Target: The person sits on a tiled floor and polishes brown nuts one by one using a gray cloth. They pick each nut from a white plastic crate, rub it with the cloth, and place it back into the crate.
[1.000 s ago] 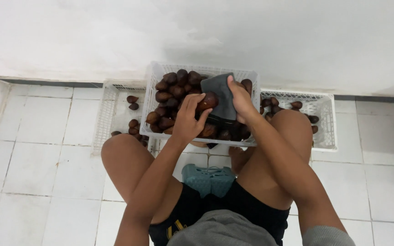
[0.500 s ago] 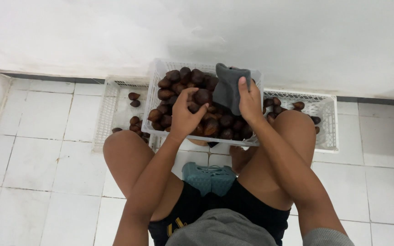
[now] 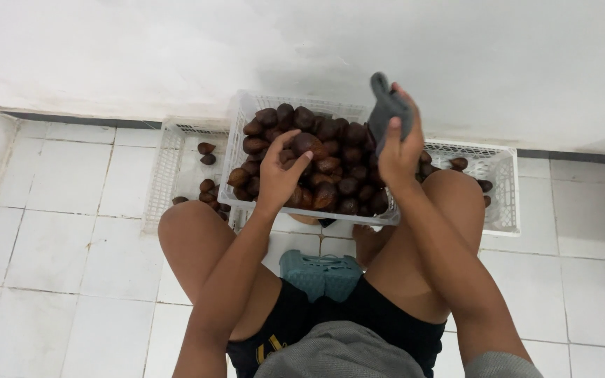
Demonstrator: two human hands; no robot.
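L hand (image 3: pixel 279 170) lies fingers-down on the heap of brown scaly fruit (image 3: pixel 316 157), fingers curled over one fruit at its 12 o'clock; a loose cupping grip, thumb out to the right. That fruit sits touching the fingertips, so the L hand is the nearer one to the pile.

R hand (image 3: pixel 399 143) is raised above the crate's right rim, closed round a dark grey cloth (image 3: pixel 386 105). Cloth's long axis runs roughly upright, 6 to 12 o'clock, top end poking out past the fingers.

Fruit fills the white plastic crate (image 3: pixel 241 119) in the middle, btwn the person's knees. At 9 o'clock of it, a 2nd white crate (image 3: pixel 162 168) w/ only a few fruit; at 3 o'clock a 3rd white crate (image 3: pixel 505 189), also sparse. All on white tiled floor (image 3: pixel 57 231) against a white wall. Teal plastic object (image 3: pixel 320 273) at 6 o'clock, under the person. No labels or signs visible.
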